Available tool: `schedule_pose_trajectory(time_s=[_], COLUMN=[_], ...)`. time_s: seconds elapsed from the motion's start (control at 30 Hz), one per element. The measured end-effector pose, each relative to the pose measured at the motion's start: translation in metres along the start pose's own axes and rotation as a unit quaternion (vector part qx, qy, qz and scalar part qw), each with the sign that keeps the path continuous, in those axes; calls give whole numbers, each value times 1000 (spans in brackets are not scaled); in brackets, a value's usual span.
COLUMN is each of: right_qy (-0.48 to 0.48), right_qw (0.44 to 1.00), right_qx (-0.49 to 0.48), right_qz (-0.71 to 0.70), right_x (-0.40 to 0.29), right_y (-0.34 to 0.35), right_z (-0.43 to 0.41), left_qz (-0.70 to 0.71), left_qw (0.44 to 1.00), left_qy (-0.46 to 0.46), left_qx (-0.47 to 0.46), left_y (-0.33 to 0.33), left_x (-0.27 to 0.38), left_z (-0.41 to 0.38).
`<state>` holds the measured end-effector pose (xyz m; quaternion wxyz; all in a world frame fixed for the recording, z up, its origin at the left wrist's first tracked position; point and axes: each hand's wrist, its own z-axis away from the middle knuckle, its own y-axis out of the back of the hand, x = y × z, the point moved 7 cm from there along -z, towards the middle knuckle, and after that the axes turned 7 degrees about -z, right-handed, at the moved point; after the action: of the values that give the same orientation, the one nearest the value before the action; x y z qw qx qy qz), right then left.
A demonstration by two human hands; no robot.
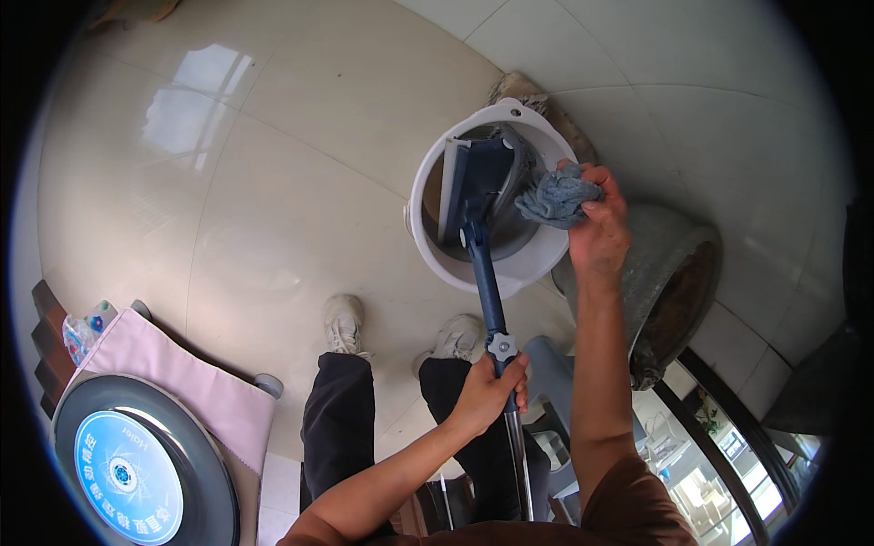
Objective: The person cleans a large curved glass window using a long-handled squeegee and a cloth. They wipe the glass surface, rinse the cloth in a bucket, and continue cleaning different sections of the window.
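Observation:
My left hand (pixel 488 394) grips the handle of a flat mop (pixel 490 290) just below its white star-shaped knob (pixel 502 347). The mop's dark blue head (pixel 481 167) stands tilted inside a white plastic bucket (pixel 431 256), with a grey pad along its right side. In my right hand (pixel 601 222) is a crumpled grey-blue cloth (pixel 558 196), held over the bucket's right rim. Greyish water (pixel 515 239) seems to lie in the bucket; its depth is hard to tell.
Behind the bucket a rough stone (pixel 573 130) sits against the tiled wall. A large dark pot (pixel 655 286) stands to the right, near a grey-blue plastic stool (pixel 550 372). At lower left is a Haier appliance (pixel 147 464) with a pink cover (pixel 184 375). My shoes (pixel 343 321) are on the tiled floor.

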<state>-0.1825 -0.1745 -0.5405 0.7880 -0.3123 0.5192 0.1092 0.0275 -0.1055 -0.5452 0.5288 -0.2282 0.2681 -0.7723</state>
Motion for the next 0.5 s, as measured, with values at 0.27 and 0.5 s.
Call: schedule_pose_trajectory(time_s=[0.27, 0.5], right_qy=[65, -28], right_qw=[977, 999], right_qx=[7, 35], right_qz=[201, -11], right_x=[8, 52], right_y=[-43, -31], right_z=[-22, -16], left_qz=[-78, -82], left_qw=[997, 996], left_qy=[-11, -15], left_qx=[20, 18], left_y=[1, 3], left_x=[-4, 1], left_z=[-3, 2])
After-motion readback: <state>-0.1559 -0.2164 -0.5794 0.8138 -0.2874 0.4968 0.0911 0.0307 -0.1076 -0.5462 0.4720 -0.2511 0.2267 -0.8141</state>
